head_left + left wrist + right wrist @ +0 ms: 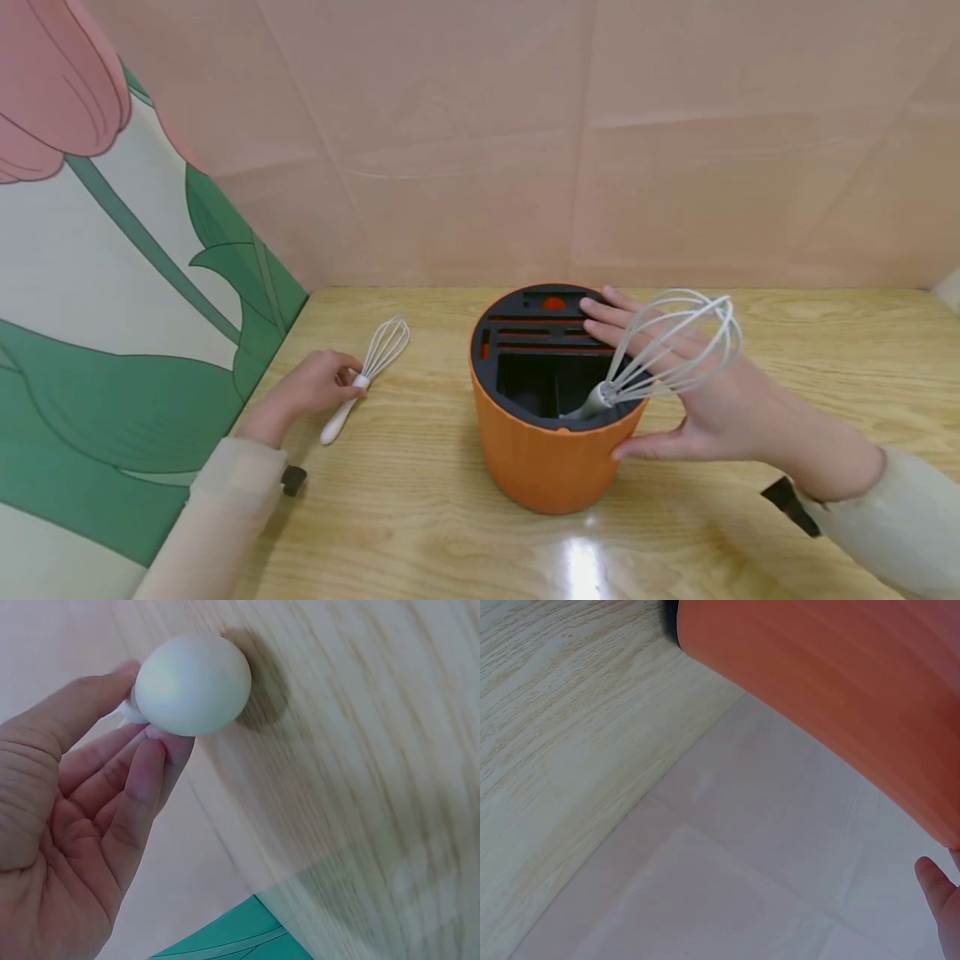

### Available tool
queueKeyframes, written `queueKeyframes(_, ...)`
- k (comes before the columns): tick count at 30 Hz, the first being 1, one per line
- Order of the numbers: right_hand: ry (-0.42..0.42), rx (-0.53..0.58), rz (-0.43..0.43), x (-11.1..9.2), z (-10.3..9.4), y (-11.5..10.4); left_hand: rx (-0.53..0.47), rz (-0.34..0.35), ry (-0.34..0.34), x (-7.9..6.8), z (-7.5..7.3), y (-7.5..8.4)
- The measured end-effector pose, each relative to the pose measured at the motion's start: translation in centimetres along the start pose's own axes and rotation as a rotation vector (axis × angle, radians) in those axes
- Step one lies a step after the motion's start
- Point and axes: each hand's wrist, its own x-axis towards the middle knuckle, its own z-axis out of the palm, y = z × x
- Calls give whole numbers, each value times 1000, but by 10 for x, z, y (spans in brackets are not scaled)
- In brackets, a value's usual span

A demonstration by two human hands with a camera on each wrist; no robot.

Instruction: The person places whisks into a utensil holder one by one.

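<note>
My left hand (318, 387) pinches a small white whisk (385, 343) by the upper handle, between thumb and fingers. Its wires point away toward the wall, and the rounded handle end (193, 684) faces the camera in the left wrist view. To the right stands an orange utensil holder (551, 462) with a black slotted top (517, 400). A larger grey whisk (675, 342) leans out of its front compartment, wire end up, with the lower handle hidden inside. My right hand (712, 404) rests against the holder's right side, fingers extended along the rim and thumb low at the front.
Beneath everything is a light wooden table (405, 517), running back to a pinkish covered wall (465, 167). At the left, a panel printed with flowers and leaves (127, 400) borders the table.
</note>
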Motion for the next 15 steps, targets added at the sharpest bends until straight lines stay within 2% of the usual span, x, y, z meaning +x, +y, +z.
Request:
queueKeyframes(5,33,7,-24,1,2,1,0,23,-24,-2,-1,1)
queueKeyframes(15,39,8,-26,0,1,1,-31,24,-56,-3,-2,0)
